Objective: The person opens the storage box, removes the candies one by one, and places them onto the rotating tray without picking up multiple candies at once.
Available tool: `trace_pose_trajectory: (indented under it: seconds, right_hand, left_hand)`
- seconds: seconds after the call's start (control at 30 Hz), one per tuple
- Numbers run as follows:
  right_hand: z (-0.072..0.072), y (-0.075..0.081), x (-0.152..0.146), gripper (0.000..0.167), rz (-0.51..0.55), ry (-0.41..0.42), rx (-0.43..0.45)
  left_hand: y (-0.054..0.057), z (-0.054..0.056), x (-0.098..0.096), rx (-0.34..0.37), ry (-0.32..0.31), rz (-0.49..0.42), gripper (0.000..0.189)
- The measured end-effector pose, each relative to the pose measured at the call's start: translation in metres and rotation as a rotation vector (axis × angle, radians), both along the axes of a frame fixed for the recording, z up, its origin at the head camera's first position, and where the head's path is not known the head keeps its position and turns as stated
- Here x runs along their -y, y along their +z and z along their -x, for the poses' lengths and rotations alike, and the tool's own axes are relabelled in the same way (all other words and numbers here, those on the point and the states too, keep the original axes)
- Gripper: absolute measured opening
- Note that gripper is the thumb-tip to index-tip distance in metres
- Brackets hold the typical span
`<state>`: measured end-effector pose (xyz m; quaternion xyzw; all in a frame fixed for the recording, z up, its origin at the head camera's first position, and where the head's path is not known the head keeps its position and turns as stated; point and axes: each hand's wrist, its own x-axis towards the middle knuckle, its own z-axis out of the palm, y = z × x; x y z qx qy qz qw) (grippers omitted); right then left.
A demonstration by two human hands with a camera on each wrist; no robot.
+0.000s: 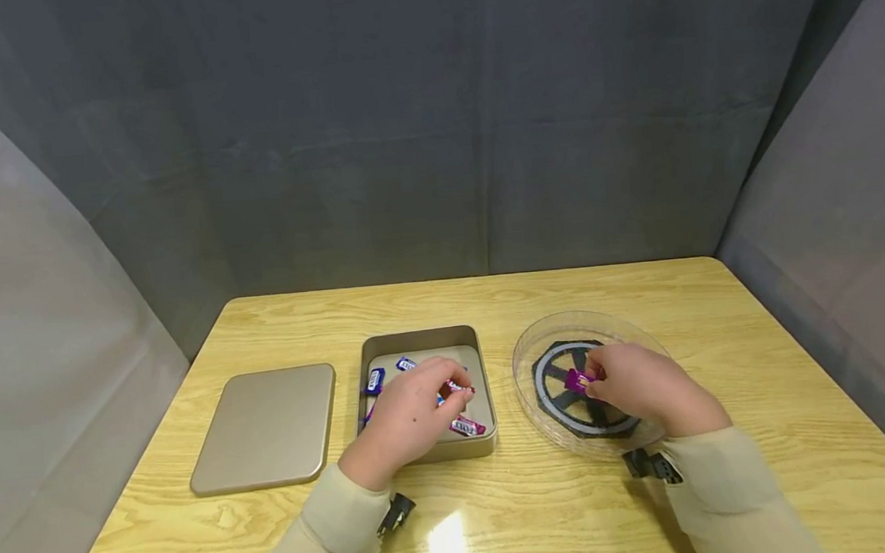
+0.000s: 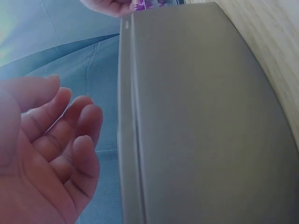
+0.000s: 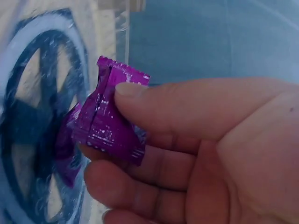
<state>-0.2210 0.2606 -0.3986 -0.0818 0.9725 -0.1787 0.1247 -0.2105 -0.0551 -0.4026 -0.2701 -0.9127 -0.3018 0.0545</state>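
Note:
My left hand [image 1: 412,407] hovers over a gold square tin [image 1: 452,450], its fingers loosely bent and apart from the thumb, with nothing between them in the left wrist view. Small wrapped candies lie in the tin, among them a blue one [image 1: 374,381] and a pink one [image 1: 467,426]; the hand hides others. Over a clear round dish [image 1: 521,371], my right hand [image 1: 643,383] pinches a purple wrapped candy [image 3: 110,114] between thumb and fingers. Behind it in the right wrist view is another purple shape [image 3: 67,149], by the dish; whether it is a reflection I cannot tell.
A flat gold lid [image 1: 266,428] lies left of the tin on the wooden table [image 1: 530,514]. A black octagonal piece with a pale ring [image 1: 551,413] shows within the dish's outline. Grey cloth [image 1: 361,147] hangs behind the table and at both sides.

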Motion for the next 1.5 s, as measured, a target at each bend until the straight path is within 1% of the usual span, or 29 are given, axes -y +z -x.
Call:
trace_pose_trajectory:
  seconds: [0.13, 0.33, 0.47, 0.6, 0.67, 0.83, 0.93, 1.03, 1.17, 1.3, 1.4, 1.5]
  right_hand:
    - [0.001, -0.006, -0.001, 0.016, -0.025, -0.007, 0.011]
    - [0.001, -0.011, 0.001, 0.012, -0.043, -0.010, 0.027]
    - [0.001, -0.011, 0.002, 0.011, -0.042, -0.010, 0.023]
    - [0.001, -0.008, 0.001, 0.009, -0.049, 0.005, -0.002]
    - [0.001, -0.006, 0.002, 0.012, -0.055, 0.008, -0.011]
    - [-0.002, -0.001, 0.007, 0.027, -0.040, 0.021, -0.045]
    - [-0.004, 0.003, 0.013, 0.033, -0.022, 0.041, -0.082]
    - [-0.006, 0.006, 0.019, 0.035, -0.018, 0.065, -0.120]
    - [-0.008, 0.008, 0.024, 0.033, -0.026, 0.104, -0.168]
    - [-0.010, 0.010, 0.027, 0.029, -0.026, 0.146, -0.199]
    - [-0.011, 0.012, 0.028, 0.029, -0.023, 0.161, -0.214]
    - [-0.012, 0.014, 0.029, 0.029, -0.008, 0.174, -0.233]
  left_hand:
    - [-0.001, -0.001, 0.000, 0.005, -0.004, 0.001, 0.006]
    - [-0.001, 0.000, 0.000, 0.024, -0.004, 0.019, 0.004]
    - [-0.002, 0.000, 0.000, 0.036, -0.009, 0.027, 0.004]
    - [-0.002, 0.000, 0.001, 0.044, -0.014, 0.043, 0.003]
    - [-0.002, 0.001, 0.001, 0.053, -0.014, 0.058, 0.003]
    - [-0.002, 0.001, 0.001, 0.064, -0.009, 0.117, 0.007]
    - [-0.003, 0.002, 0.002, 0.075, 0.011, 0.165, 0.010]
    - [-0.004, 0.003, 0.003, 0.104, 0.030, 0.191, 0.014]
    - [-0.008, 0.006, 0.004, 0.128, 0.038, 0.210, 0.015]
    - [-0.015, 0.013, 0.004, 0.117, 0.030, 0.242, 0.012]
    - [-0.019, 0.019, 0.002, 0.114, 0.028, 0.263, 0.009]
    - [-0.022, 0.023, -0.002, 0.135, 0.025, 0.288, 0.007]
